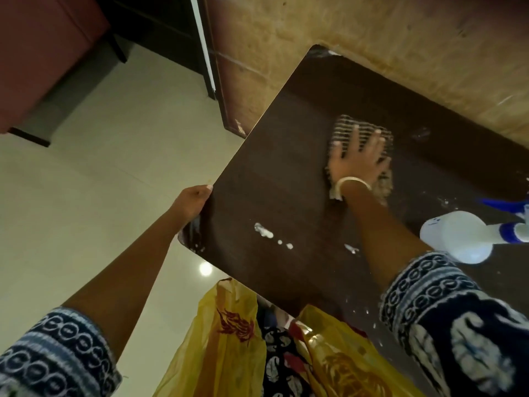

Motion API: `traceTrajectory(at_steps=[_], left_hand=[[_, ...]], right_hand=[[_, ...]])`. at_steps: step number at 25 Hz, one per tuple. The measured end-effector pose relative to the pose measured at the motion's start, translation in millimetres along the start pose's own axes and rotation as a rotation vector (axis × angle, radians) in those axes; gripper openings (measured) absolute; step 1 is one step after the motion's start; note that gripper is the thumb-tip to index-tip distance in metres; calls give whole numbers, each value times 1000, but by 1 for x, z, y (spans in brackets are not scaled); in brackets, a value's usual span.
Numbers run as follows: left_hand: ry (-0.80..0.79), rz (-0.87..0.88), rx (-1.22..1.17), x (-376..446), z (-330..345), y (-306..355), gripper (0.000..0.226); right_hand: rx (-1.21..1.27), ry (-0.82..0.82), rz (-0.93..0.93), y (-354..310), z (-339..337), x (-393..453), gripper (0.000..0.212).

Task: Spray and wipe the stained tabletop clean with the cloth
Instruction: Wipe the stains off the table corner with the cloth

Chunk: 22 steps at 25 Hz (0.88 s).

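Note:
The dark brown tabletop (286,173) carries white smears and drops, the largest stain (264,231) near its left front part. My right hand (357,159) lies flat, fingers spread, pressing a beige striped cloth (347,126) onto the middle of the table. My left hand (192,202) grips the table's left edge near the corner. A white spray bottle (455,236) with a blue trigger lies on its side at the right, apart from both hands.
A yellow plastic bag (229,333) hangs open at the table's near edge below me. Beige floor tiles (114,156) spread to the left, with a reddish sofa (37,53) and a dark cabinet (160,27) beyond. A tan wall (372,32) runs behind the table.

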State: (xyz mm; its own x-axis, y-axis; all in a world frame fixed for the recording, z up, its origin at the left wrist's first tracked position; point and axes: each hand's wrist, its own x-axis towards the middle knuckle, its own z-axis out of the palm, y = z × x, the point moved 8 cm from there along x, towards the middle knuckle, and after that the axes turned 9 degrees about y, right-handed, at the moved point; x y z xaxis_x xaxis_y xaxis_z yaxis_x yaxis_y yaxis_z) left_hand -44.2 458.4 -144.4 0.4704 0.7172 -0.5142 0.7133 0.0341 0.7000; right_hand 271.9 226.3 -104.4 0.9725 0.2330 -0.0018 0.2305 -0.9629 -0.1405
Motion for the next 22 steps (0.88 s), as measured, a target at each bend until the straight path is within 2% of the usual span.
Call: traceTrajectory(at_steps=[3, 5, 7, 9, 11, 14, 16, 17, 18, 19, 22], left_hand=[[10, -64, -122, -11, -8, -10, 24], [34, -100, -162, -19, -14, -16, 24], [34, -152, -184, -25, -18, -25, 24], [21, -203, -199, -29, -19, -34, 25], [20, -213, -217, -29, -22, -39, 27], [3, -189, -247, -27, -24, -44, 25], [-8, -167, -245, -25, -25, -48, 26], [-11, -150, -251, -23, -25, -50, 27], [-11, -134, -260, -22, -25, -52, 27], [-2, -128, -268, -22, -25, -52, 29], [26, -94, -264, -22, -27, -53, 35]], right_hand=[[20, -40, -344, -96, 13, -70, 63], [34, -84, -583, -145, 22, -141, 62], [19, -162, -801, -168, 29, -193, 61], [11, -178, -949, -168, 29, -188, 61], [36, -137, -842, -147, 23, -141, 61], [39, -39, -298, -72, 12, -69, 63], [38, -28, 48, -39, 12, -64, 65], [32, -23, 135, -42, 14, -74, 65], [24, -10, 131, -58, 16, -88, 65], [17, 2, 50, -80, 17, -104, 64], [35, -21, -314, -150, 26, -182, 63]])
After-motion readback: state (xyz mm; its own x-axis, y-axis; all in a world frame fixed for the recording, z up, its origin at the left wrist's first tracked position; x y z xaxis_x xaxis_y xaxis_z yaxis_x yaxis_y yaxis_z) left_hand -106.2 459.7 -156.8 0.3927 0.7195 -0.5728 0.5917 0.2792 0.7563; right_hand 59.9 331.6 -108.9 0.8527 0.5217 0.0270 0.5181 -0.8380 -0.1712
